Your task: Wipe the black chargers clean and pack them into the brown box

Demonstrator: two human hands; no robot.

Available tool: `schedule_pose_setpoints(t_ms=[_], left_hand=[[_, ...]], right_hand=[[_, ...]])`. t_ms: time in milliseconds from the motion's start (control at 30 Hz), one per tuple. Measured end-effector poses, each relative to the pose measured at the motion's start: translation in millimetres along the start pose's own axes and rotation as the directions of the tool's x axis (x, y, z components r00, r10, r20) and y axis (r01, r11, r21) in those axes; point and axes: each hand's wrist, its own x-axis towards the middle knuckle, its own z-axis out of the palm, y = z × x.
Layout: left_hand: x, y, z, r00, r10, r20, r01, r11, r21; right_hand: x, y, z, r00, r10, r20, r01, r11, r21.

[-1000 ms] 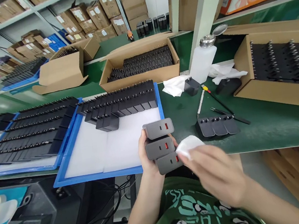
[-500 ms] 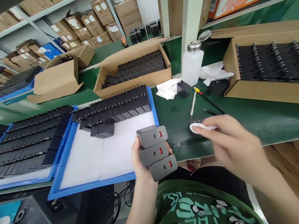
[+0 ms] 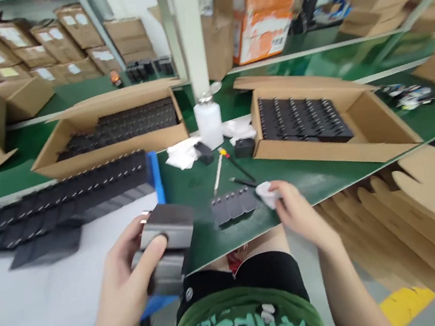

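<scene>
My left hand (image 3: 130,273) grips a stack of dark grey chargers (image 3: 167,244), thumb across the top one, over the near edge of the blue tray (image 3: 154,166). My right hand (image 3: 298,211) pinches a small white cloth pad (image 3: 266,194) on the green bench, just right of a row of three black chargers (image 3: 233,206) lying there. The picture is smeared by motion.
Rows of black chargers (image 3: 65,196) fill the tray's far side. An open carton of chargers (image 3: 113,131) stands behind it, another carton (image 3: 316,118) at the right. A white dispenser bottle (image 3: 208,121), white wipes (image 3: 180,154), tweezers (image 3: 242,181) and a pen-like tool (image 3: 217,173) lie between.
The view has swung right. My left hand has turned the charger stack and lowered it leftward. My right hand with the pad stays near the three chargers on the bench.
</scene>
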Motion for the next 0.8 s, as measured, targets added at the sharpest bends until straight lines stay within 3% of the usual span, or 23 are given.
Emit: schedule_pose_setpoints(t_ms=[100, 167, 267, 367, 467, 533, 567, 633, 700, 800], left_hand=[[8, 17, 12.8, 0.982, 0.146, 0.118, -0.180, 0.911, 0.370], [15, 29, 38.0, 0.947, 0.222, 0.231, -0.305, 0.846, 0.437], [21, 47, 97.6, 0.869, 0.310, 0.386, -0.431, 0.857, 0.281], [21, 60, 160.6, 0.828, 0.300, 0.474, -0.346, 0.938, 0.011], [16, 67, 206.9, 0.830, 0.253, 0.497, -0.187, 0.966, -0.178], [12, 72, 229.0, 0.817, 0.242, 0.523, -0.119, 0.959, -0.258], [10, 75, 239.0, 0.791, 0.245, 0.560, -0.088, 0.952, -0.292], [11, 84, 259.2, 0.701, 0.256, 0.665, -0.029, 0.943, -0.332], [18, 91, 279.8, 0.626, 0.277, 0.729, -0.027, 0.942, -0.335], [37, 98, 302.9, 0.621, 0.331, 0.711, -0.133, 0.938, -0.321]], right_hand=[[0, -18, -20, 1.000, 0.022, 0.013, -0.022, 0.999, 0.040], [-2, -42, -37, 0.998, 0.031, -0.046, -0.026, 0.995, 0.091], [-1, -77, -54, 0.996, -0.070, -0.061, 0.067, 0.997, -0.040], [12, -84, -56, 0.992, -0.081, -0.096, 0.051, 0.958, -0.282], [32, -62, -60, 0.984, 0.008, -0.179, -0.075, 0.927, -0.368], [43, -41, -75, 0.985, 0.074, -0.156, -0.125, 0.926, -0.356], [47, -29, -85, 0.987, 0.100, -0.128, -0.139, 0.929, -0.343], [56, -4, -114, 0.987, 0.142, -0.071, -0.157, 0.939, -0.306], [66, 28, -147, 0.982, 0.185, -0.035, -0.187, 0.940, -0.287], [90, 90, -194, 0.955, 0.294, -0.036, -0.289, 0.901, -0.324]])
